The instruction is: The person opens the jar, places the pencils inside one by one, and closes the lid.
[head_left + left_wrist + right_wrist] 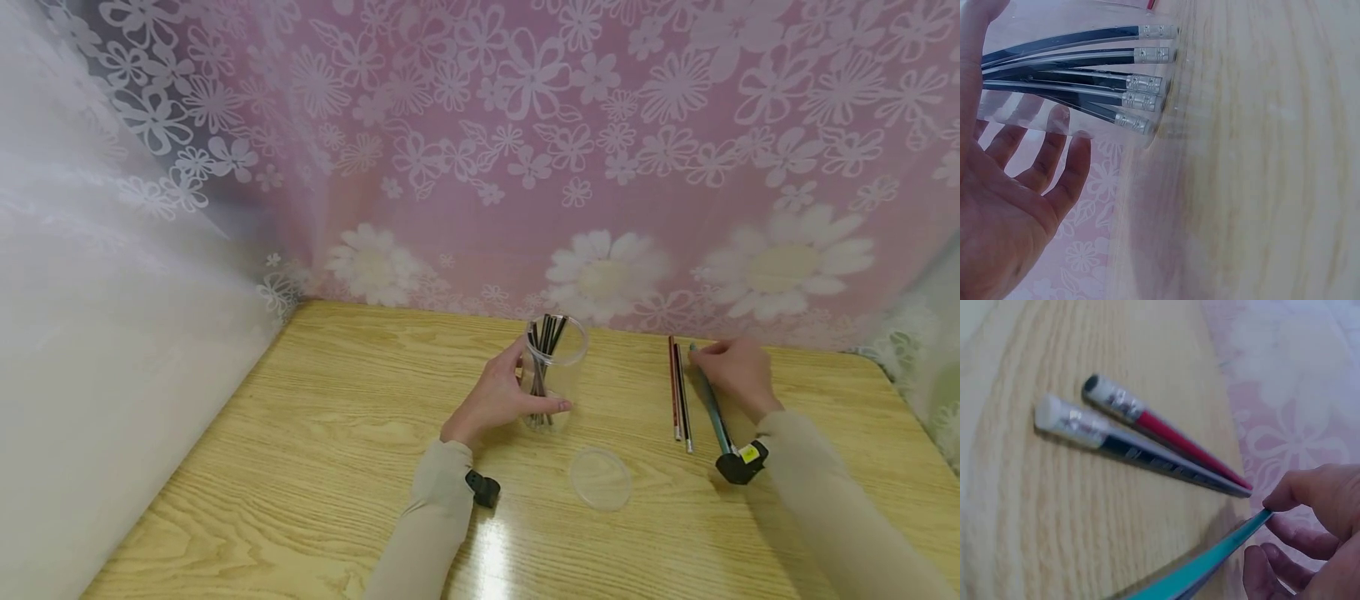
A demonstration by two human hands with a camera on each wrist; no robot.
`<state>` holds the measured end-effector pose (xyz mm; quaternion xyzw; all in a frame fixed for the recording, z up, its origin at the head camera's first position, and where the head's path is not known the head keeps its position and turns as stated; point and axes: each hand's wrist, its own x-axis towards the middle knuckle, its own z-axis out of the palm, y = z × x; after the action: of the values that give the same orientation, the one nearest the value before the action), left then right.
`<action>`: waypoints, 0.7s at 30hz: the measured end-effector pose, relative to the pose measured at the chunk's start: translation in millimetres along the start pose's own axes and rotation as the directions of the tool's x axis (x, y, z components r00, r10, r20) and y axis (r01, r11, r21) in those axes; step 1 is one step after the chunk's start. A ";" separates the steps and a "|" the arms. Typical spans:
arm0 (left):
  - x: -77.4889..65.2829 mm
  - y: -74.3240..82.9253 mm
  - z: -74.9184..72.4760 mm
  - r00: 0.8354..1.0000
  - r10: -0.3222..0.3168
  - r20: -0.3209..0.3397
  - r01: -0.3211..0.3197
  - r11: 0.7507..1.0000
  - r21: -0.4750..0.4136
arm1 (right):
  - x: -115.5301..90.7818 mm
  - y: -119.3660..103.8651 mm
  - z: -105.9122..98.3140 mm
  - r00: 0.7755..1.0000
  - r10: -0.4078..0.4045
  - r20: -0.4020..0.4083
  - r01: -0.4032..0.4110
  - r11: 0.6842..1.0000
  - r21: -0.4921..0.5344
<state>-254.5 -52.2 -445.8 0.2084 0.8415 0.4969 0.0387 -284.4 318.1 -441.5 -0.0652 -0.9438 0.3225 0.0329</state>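
Note:
My left hand point(498, 396) grips a clear plastic jar point(564, 379) standing upright on the table, thumb across its near side. Several black pencils point(551, 333) lean inside it; their silver ferrules and eraser ends point(1155, 55) point down in the left wrist view. At the right, my right hand point(738, 375) pinches the far tip of a teal pencil point(1194, 565) between thumb and finger. This pencil slants over the table, its near end partly hidden by the wrist camera. Left of it lie a red pencil point(673, 387) and a dark pencil point(683, 404), side by side, erasers toward me.
A round clear lid point(600, 479) lies flat in front of the jar. The wooden table point(337, 417) ends at a pink flowered curtain point(480, 208) behind, and a white sheet point(112, 333) hangs along the left. A black wrist camera point(738, 465) sits close over the table at right.

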 end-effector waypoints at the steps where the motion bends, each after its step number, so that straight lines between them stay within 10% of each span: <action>1: 0.0 0.1 0.0 1.000 -0.001 0.000 0.001 1.000 -0.003 | -2.0 -1.4 -1.2 1.000 0.003 -0.005 -0.003 1.000 0.022; 21: -1.6 1.9 -0.4 1.000 0.000 0.014 0.001 1.000 -0.004 | -61.4 -52.6 -42.6 0.990 -0.122 -0.069 0.138 0.940 0.312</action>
<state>-252.5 -52.4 -444.2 0.2115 0.8404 0.4971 0.0449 -224.5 293.8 -376.9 -0.0046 -0.8811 0.4649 0.0871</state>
